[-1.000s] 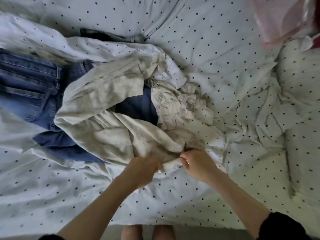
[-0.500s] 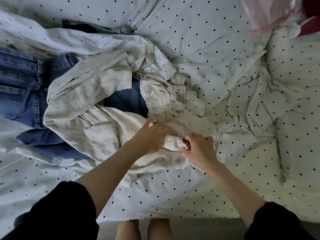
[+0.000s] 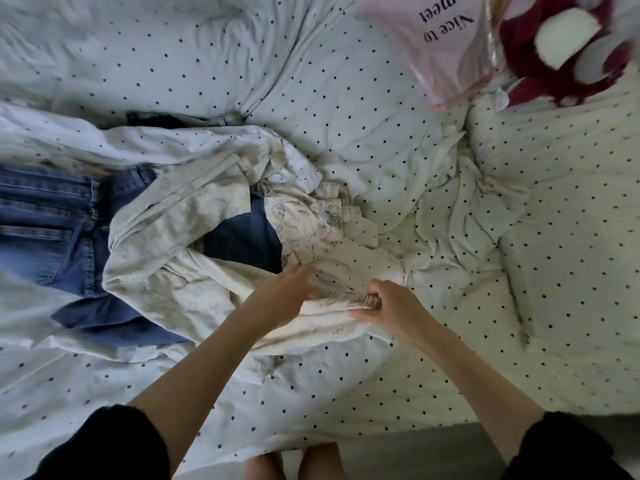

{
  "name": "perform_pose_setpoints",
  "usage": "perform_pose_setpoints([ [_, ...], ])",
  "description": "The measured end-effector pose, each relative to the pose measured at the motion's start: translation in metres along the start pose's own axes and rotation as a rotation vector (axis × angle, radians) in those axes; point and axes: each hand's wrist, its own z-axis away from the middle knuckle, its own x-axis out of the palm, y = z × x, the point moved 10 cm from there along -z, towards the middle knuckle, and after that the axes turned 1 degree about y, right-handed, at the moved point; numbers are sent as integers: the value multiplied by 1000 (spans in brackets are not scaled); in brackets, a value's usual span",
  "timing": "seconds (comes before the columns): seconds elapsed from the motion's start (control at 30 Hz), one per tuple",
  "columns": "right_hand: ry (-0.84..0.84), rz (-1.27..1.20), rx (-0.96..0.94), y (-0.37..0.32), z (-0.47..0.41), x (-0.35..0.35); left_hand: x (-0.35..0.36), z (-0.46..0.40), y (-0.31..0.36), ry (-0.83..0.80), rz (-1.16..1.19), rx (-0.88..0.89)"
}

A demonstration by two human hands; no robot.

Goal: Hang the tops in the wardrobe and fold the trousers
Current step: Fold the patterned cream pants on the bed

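At the bottom edge of the frame two bare feet (image 3: 294, 462) stand on the floor against the bed (image 3: 346, 393), which wears a white cover with small dark dots. Both forearms reach up from dark sleeves to the lower middle of the frame. The right hand (image 3: 394, 308) pinches a gathered, elastic-looking edge of the cream printed trousers (image 3: 194, 299) between thumb and curled fingers. The left hand (image 3: 282, 294) lies just beside it on the same cloth, fingers stretched and loosely spread, gripping nothing that shows. The cream cloth sprawls crumpled over the middle left, partly covering blue jeans (image 3: 52, 233) at the left edge. Farther up, at the upper right, a pink bag (image 3: 446, 39) with upside-down lettering sits beside a dark red and white plush toy (image 3: 568, 46).
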Motion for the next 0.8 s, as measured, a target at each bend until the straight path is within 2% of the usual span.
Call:
perform_pose_setpoints([
  [0.13,-38,-4,-21,2,19,15,34,11,10,-91,-156,85],
  [0.23,-120,1,-4,11,29,33,50,19,10,-191,-140,82],
  [0.3,-181,-1,19,18,35,42,47,24,10,-182,-169,90],
  [0.43,-220,-73,40,16,50,37,6,30,2,-58,-238,80],
  [0.53,-159,-61,22,8,49,7,-51,28,-12,42,-264,20],
  [0.63,-69,166,-20,-8,40,-42,-118,29,-8,164,-304,-5],
  [0.73,37,384,-93,-34,35,-99,-173,32,13,242,-494,19],
  [0.8,195,423,-119,-51,41,-155,-211,41,27,300,-602,27],
])
